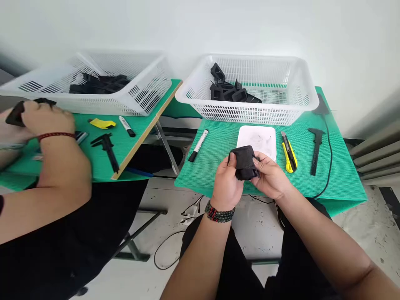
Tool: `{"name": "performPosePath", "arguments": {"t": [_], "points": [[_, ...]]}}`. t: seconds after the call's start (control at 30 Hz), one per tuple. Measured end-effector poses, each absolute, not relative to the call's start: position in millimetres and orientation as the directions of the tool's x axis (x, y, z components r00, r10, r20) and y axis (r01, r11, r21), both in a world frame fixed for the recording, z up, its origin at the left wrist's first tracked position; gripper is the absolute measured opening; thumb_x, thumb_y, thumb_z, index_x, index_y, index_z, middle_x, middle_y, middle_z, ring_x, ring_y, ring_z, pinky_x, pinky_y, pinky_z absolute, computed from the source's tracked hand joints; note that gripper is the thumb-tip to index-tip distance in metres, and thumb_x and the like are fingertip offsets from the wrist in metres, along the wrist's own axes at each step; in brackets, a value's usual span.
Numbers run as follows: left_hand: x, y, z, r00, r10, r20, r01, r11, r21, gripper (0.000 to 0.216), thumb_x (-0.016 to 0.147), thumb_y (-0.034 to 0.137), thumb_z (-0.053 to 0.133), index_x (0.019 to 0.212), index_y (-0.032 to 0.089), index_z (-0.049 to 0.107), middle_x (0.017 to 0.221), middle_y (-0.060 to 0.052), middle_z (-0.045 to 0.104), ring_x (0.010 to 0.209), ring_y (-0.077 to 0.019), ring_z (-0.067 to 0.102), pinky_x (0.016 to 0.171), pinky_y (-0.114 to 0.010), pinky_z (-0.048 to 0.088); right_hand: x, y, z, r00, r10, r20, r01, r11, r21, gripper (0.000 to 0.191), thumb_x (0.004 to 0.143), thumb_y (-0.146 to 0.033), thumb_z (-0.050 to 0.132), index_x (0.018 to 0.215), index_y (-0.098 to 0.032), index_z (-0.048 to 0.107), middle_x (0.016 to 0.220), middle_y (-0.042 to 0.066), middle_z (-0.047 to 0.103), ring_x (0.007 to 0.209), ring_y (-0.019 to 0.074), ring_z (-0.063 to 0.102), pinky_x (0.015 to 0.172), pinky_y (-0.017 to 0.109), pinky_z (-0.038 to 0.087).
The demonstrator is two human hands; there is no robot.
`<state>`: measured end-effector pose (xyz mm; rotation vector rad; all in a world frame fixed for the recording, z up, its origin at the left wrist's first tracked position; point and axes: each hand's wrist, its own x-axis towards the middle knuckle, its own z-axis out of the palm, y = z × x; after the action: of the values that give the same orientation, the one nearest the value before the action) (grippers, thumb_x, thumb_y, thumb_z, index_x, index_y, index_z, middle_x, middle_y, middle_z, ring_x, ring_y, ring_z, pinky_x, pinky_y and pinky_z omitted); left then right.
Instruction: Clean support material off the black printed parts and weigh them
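Both of my hands grip one black plastic part point(244, 161) just above the near edge of the green mat point(215, 166). My left hand point(225, 183), with a bead bracelet on the wrist, wraps its fingers round the part's left side. My right hand point(271, 176) pinches the right side with thumb and fingers. A white pad point(261, 138) lies on the mat right behind the part. Further back a white basket point(300, 89) holds several similar black parts point(229, 89).
A black marker point(198, 146) lies left of the pad; a yellow utility knife point(289, 156), a black caliper point(315, 150) and a cable point(328, 141) lie right. At a second table point(125, 146) a co-worker's hand point(46, 121) holds a black part beside another basket point(143, 91), marker, caliper.
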<state>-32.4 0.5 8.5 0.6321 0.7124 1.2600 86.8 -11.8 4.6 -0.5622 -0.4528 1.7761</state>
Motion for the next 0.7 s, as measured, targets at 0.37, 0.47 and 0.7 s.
{"name": "performPosePath", "arguments": {"t": [0.37,0.47,0.7], "points": [[-20.9,-11.2,-3.6,0.23,0.972,0.04,-0.432,0.065,0.9,0.043,0.082,0.055,0.076,0.105,0.019,0.075,0.106,-0.008,0.076,0.103,-0.025,0.067,0.093,-0.035,0.052,88.8,-4.0,-2.4,0.008,0.967,-0.253,-0.808,-0.143,-0.572,0.024,0.077,-0.038,0.085,0.083,-0.019,0.073,0.078,-0.002,0.075,0.071,0.0124,0.064,0.064,0.021,0.052],[-17.4,-10.0,-8.1,0.059,0.998,0.014,-0.427,0.013,0.904,0.049,0.082,0.063,0.072,0.103,0.018,0.075,0.102,-0.008,0.076,0.1,-0.0236,0.068,0.091,-0.033,0.052,84.7,-6.9,-7.1,-0.039,0.968,-0.248,-0.799,-0.179,-0.574,0.02,0.08,-0.035,0.083,0.09,-0.02,0.073,0.082,-0.002,0.075,0.072,0.0123,0.064,0.066,0.022,0.051],[-22.8,5.8,0.8,-0.048,0.982,-0.184,-0.544,0.129,0.829,0.067,0.065,0.077,0.075,0.088,0.014,0.074,0.081,-0.007,0.075,0.086,-0.0233,0.071,0.084,-0.036,0.055,71.1,-10.8,-18.9,-0.221,0.969,-0.115,-0.828,-0.248,-0.503,0.036,0.074,-0.027,0.088,0.105,-0.02,0.072,0.091,0.001,0.077,0.079,0.0132,0.067,0.072,0.023,0.056]]}}
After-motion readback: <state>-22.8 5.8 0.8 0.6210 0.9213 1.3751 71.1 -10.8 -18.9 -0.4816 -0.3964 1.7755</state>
